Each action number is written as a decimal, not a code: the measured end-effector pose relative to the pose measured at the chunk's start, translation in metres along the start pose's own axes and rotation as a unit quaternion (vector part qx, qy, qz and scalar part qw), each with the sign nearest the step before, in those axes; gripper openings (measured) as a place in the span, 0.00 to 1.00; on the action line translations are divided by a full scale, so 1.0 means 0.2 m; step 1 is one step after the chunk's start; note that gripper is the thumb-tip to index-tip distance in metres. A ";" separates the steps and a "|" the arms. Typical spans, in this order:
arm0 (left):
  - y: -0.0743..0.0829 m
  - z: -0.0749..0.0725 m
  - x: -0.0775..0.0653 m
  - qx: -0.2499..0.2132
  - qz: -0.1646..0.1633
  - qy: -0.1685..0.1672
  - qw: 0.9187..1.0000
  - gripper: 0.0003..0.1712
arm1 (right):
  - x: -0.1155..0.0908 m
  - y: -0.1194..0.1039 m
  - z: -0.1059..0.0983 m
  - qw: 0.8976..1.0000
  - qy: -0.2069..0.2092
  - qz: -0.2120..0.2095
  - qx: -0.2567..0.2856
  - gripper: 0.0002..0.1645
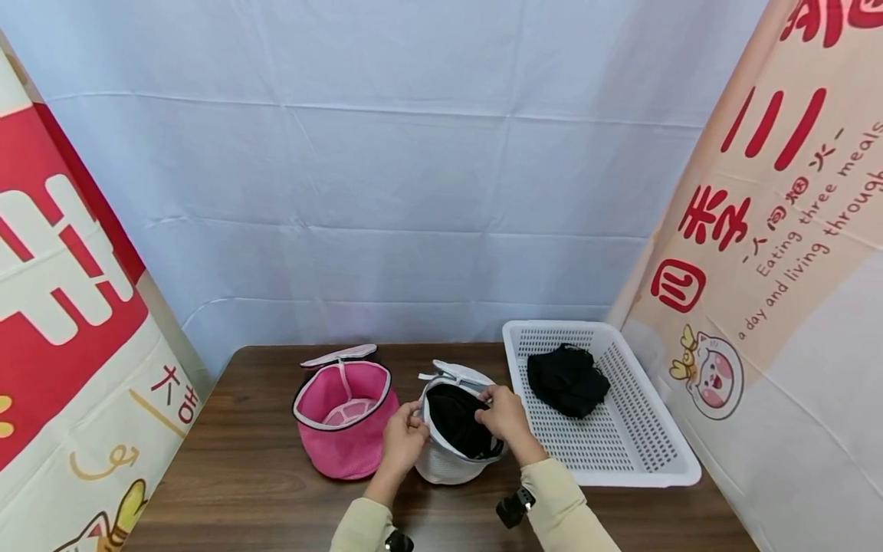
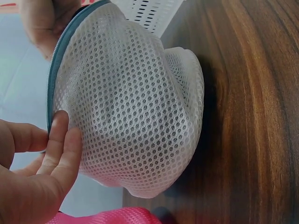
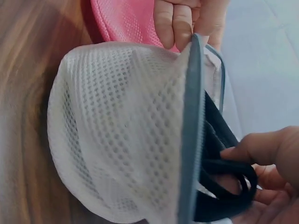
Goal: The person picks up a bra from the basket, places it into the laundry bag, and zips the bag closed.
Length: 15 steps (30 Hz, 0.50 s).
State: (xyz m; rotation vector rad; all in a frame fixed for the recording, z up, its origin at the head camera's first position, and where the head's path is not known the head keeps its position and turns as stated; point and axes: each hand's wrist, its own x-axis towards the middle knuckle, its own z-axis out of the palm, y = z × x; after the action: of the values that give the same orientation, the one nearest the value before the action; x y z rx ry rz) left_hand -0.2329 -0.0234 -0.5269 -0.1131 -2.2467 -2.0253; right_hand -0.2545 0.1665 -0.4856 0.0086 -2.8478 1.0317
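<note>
A white mesh laundry bag [image 1: 448,466] with a grey zip edge stands on the table, its lid folded back. My left hand [image 1: 405,438] pinches the bag's rim on the left side. Inside the opening lies a black garment [image 1: 455,418] with straps. At the right of the opening, my right hand [image 1: 507,418] holds part of this garment between thumb and fingers. In the right wrist view, black straps [image 3: 229,170] loop out over the zip edge beside the thumb. The deeper part of the garment is hidden by the mesh wall.
A pink mesh laundry bag [image 1: 338,452] stands open just left of the white one. To the right, a white plastic basket [image 1: 658,418] holds another crumpled black garment [image 1: 567,379]. Everything stands on a dark wooden table [image 1: 234,468], with cloth hangings behind and at both sides.
</note>
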 end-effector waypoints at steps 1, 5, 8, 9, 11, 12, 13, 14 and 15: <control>0.00 0.00 0.00 0.001 0.000 -0.001 1.000 0.24 | 0.00 0.01 0.01 1.000 0.007 0.000 0.006 0.11; -0.01 0.00 0.00 0.000 -0.004 -0.002 1.000 0.24 | 0.00 0.03 0.04 0.999 0.029 0.007 0.020 0.09; 0.00 0.00 0.00 0.003 -0.005 0.003 1.000 0.24 | 0.00 0.04 0.06 0.999 0.038 0.004 0.009 0.08; 0.00 0.00 0.00 0.005 -0.003 0.004 1.000 0.24 | -0.01 0.05 0.06 0.999 0.040 0.004 0.002 0.07; 0.00 0.00 0.00 0.008 -0.006 0.006 1.000 0.24 | -0.01 0.05 0.06 0.999 0.043 -0.001 -0.009 0.06; 0.01 0.00 0.00 0.009 -0.008 0.006 1.000 0.23 | -0.01 0.05 0.06 0.999 0.045 -0.004 -0.013 0.06; 0.01 0.00 0.00 0.011 -0.009 0.006 1.000 0.24 | -0.01 0.05 0.06 0.999 0.047 -0.006 -0.015 0.06; 0.01 0.00 0.00 0.011 -0.012 0.007 1.000 0.24 | -0.01 0.05 0.06 0.999 0.051 -0.007 -0.016 0.05; 0.01 0.00 0.00 0.012 -0.011 0.006 1.000 0.24 | 0.00 0.06 0.06 0.998 0.055 -0.010 -0.016 0.05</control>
State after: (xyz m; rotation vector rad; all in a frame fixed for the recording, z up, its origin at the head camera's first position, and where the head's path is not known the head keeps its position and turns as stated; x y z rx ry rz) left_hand -0.2325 -0.0238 -0.5246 -0.0732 -2.2738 -2.0051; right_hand -0.2557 0.1670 -0.5022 -0.0219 -2.7586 0.9527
